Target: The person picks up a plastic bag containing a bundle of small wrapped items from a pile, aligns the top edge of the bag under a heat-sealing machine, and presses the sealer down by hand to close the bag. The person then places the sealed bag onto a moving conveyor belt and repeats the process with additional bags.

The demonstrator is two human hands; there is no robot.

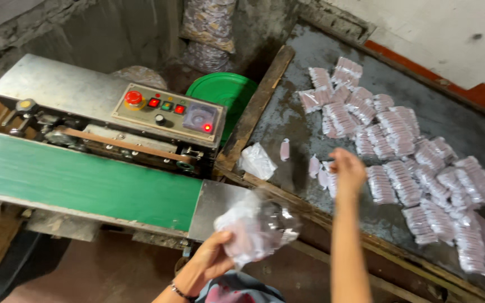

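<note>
One dark grey table (310,73) fills the right side, with a wooden edge strip along its near and left sides. On it lie many small clear packets (399,163) of pale pink pieces, spread in a loose band from the far middle to the near right corner; they overlap too much for an exact count, but there are several dozen. Three or four single pink pieces (285,149) lie loose near the table's left edge, and one crumpled white bag (257,160) sits beside them.

One metal sealing machine (63,90) stands on the left. It carries one green conveyor belt (85,182), with nothing lying on it, and one control panel (166,109) showing one red round button, one black knob, three small square switches and one lit red lamp. Behind the machine is one green round lid (223,92), and above that hang two bundles of filled packets, blurred.

The left hand (211,258) is clamped on one clear plastic bag (256,227), held over the near end of the machine; the bag holds pale pink pieces, too blurred to count. A thin bracelet sits on that wrist. The right hand (348,171) is raised over the table just above the loose pieces, fingers curled together; it is blurred, so I cannot tell whether it holds anything. The two hands are well apart.
</note>
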